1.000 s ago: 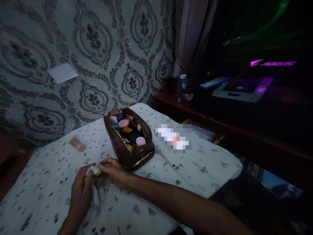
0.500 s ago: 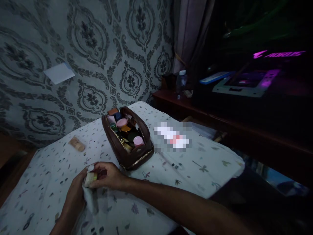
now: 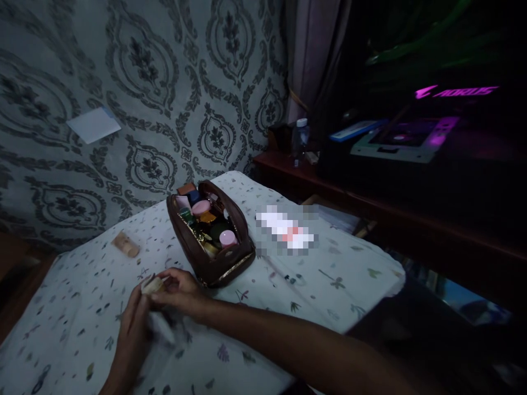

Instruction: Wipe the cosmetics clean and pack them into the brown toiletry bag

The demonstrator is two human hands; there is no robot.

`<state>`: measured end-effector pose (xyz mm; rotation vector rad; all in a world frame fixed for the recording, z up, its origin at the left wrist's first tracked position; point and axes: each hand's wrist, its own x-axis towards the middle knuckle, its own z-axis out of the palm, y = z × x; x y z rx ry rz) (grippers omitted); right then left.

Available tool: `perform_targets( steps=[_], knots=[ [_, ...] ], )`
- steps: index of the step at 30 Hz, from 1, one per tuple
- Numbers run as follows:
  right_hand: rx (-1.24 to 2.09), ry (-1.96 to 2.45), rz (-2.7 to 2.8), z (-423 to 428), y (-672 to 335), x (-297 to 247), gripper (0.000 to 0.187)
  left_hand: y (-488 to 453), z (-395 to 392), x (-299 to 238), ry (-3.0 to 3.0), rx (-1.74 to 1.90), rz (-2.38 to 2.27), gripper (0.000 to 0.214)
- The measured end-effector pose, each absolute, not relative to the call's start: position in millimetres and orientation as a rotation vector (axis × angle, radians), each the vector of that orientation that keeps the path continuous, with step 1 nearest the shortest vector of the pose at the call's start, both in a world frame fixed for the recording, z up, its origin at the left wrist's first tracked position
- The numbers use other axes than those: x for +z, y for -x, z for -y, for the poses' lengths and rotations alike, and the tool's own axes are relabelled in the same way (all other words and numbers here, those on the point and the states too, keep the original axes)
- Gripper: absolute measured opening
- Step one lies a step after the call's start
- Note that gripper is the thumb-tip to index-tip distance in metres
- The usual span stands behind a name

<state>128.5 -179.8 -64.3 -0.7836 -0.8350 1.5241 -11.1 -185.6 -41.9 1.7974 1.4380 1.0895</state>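
Pinches a small pale jar (image 3: 152,286) between thumb and fingers of the right hand (image 3: 180,291), in the lower left of the frame. Curls the left hand (image 3: 134,321) against the jar's near side, with a pale cloth (image 3: 163,329) caught in the grip and hanging below, blurred; cannot tell how each left fingertip lies. Shows just beyond the right hand, near the centre, an unzipped brown bag (image 3: 224,267) packed with small containers, including a pink-lidded jar (image 3: 228,238). Has a tan tube (image 3: 126,245) lying left of the bag on a patterned white cover (image 3: 313,291). Shows a pixelated patch (image 3: 286,227) right of the bag, a bottle (image 3: 300,140) upright in the upper right of centre, and pink lettering (image 3: 465,92) at upper right.
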Motion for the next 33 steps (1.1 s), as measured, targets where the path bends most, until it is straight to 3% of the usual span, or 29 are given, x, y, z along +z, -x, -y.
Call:
perform_targets(
  steps=[4, 12, 20, 28, 33],
  knots=[
    [1.593, 0.773, 0.763, 178.4, -128.2, -63.9, 0.045, 9.4, 190.2, -44.3, -1.976, 1.016, -1.456, 0.058],
    [1.884, 0.692, 0.802, 182.7, -131.9, -55.1, 0.052, 17.6, 174.7, -32.3, -2.271, 1.044, -1.386, 0.041],
    [2.039, 0.449, 0.645, 181.7, -128.1, -64.1, 0.055, 20.6, 172.9, -25.4, -2.532, 1.097, -1.233, 0.036],
    [2.019, 0.481, 0.577, 186.0, -135.6, -55.8, 0.055, 29.8, 174.7, -38.1, -2.581, 1.162, -1.260, 0.025],
    [1.971, 0.473, 0.533, 184.4, -133.5, -56.6, 0.060, 31.7, 173.9, -52.2, -2.611, 1.205, -1.273, 0.033]
  ],
)
